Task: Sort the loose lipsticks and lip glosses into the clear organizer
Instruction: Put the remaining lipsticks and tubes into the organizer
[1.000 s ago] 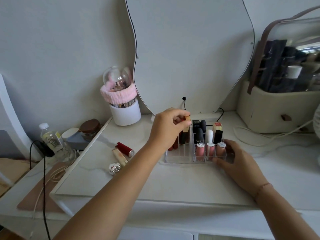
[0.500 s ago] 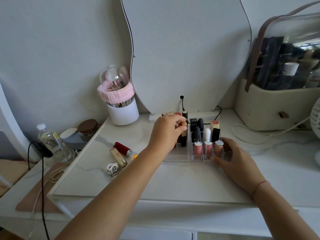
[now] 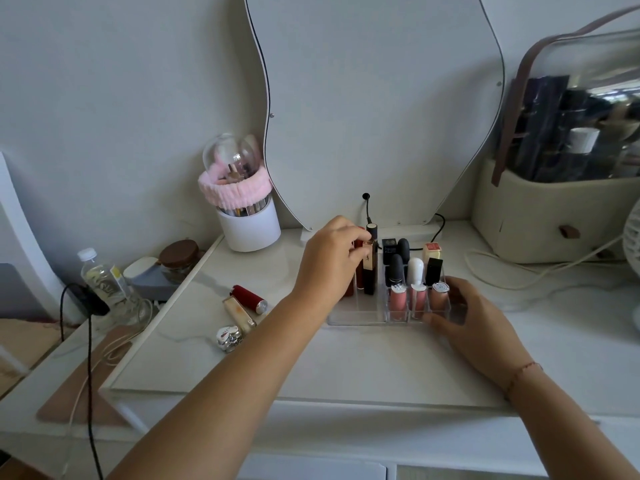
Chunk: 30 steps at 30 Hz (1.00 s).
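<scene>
The clear organizer [image 3: 356,317] stands mid-table, holding several upright lipsticks and pink glosses [image 3: 398,299]. My left hand [image 3: 329,261] pinches the top of a black-and-gold lip gloss tube [image 3: 370,271] standing in a left slot of the organizer. My right hand [image 3: 464,317] rests against the organizer's right front corner, fingers relaxed. Loose on the table to the left lie a red lipstick [image 3: 249,297], a beige tube [image 3: 239,313] and a silver lipstick [image 3: 228,337].
A white brush holder with a pink band [image 3: 247,216] stands at the back left before a wavy mirror [image 3: 374,109]. A beige cosmetics case [image 3: 554,216] sits at the right. Bottle [image 3: 104,282], jars and cables crowd the left edge.
My left hand has lowered the black-and-gold tube down into its organizer slot. My right hand has stayed against the organizer.
</scene>
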Tool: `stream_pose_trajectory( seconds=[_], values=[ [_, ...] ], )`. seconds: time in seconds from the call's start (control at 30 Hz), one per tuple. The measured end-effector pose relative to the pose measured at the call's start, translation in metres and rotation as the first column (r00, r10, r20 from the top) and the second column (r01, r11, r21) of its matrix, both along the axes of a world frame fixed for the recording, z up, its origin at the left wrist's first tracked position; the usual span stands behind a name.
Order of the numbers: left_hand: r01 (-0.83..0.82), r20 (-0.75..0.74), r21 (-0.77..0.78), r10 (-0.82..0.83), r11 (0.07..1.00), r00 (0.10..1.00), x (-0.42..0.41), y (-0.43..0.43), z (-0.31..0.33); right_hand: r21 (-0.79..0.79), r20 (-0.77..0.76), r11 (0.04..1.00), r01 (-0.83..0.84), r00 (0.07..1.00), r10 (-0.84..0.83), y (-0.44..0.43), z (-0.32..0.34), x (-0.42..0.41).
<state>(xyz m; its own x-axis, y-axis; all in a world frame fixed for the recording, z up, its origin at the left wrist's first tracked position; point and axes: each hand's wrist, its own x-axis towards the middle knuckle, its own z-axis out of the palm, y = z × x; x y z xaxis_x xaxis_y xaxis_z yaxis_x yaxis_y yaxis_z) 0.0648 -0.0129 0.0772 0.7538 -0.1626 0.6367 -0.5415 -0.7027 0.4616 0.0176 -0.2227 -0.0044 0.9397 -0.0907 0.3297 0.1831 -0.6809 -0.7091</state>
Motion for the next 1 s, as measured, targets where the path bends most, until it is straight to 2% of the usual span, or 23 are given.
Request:
stream_pose_trajectory(
  seconds=[0.13, 0.2, 0.27, 0.33, 0.43, 0.5, 0.57, 0.67, 0.8, 1.0],
  values=[
    [-0.015, 0.037, -0.086, 0.018, 0.996, 0.999, -0.007, 0.03, 0.004, -0.008, -0.005, 1.0, -0.005, 1.0, 0.005, 0.0, 0.001, 0.0],
    [-0.101, 0.036, -0.116, 0.105, 0.988, 0.994, -0.008, 0.061, 0.001, -0.008, 0.0, 1.0, -0.006, 1.0, 0.006, 0.001, 0.001, 0.0],
    [-0.235, -0.071, -0.136, 0.228, 0.962, 0.971, -0.008, 0.097, -0.006, -0.008, 0.005, 1.0, -0.011, 1.0, 0.011, 0.001, 0.001, -0.001],
    [-0.371, -0.272, -0.065, 0.342, 0.926, 0.899, -0.006, 0.131, -0.015, -0.002, 0.004, 1.0, -0.02, 1.0, 0.02, 0.0, 0.001, -0.001],
    [-0.453, -0.522, 0.093, 0.431, 0.886, 0.736, -0.003, 0.16, -0.028, -0.001, -0.003, 1.0, -0.026, 1.0, 0.026, 0.0, 0.0, -0.001],
    [-0.45, -0.603, 0.224, 0.486, 0.864, 0.633, -0.002, 0.165, -0.034, -0.011, -0.009, 1.0, -0.021, 1.0, 0.021, 0.0, 0.0, -0.001],
    [-0.413, -0.641, 0.303, 0.505, 0.859, 0.578, -0.001, 0.164, -0.036, -0.016, -0.011, 1.0, -0.022, 1.0, 0.022, 0.0, 0.001, -0.001],
    [-0.402, -0.686, 0.228, 0.439, 0.887, 0.58, 0.0, 0.159, -0.038, -0.011, -0.009, 1.0, -0.027, 1.0, 0.027, -0.001, 0.0, -0.002],
    [-0.416, -0.724, 0.007, 0.291, 0.91, 0.626, 0.002, 0.156, -0.043, -0.016, -0.014, 0.999, -0.032, 0.999, 0.032, -0.001, 0.0, -0.001],
    [-0.387, -0.567, -0.07, 0.283, 0.919, 0.774, 0.009, 0.153, -0.051, -0.026, -0.011, 0.999, -0.026, 1.0, 0.026, -0.001, 0.0, -0.001]
  ],
)
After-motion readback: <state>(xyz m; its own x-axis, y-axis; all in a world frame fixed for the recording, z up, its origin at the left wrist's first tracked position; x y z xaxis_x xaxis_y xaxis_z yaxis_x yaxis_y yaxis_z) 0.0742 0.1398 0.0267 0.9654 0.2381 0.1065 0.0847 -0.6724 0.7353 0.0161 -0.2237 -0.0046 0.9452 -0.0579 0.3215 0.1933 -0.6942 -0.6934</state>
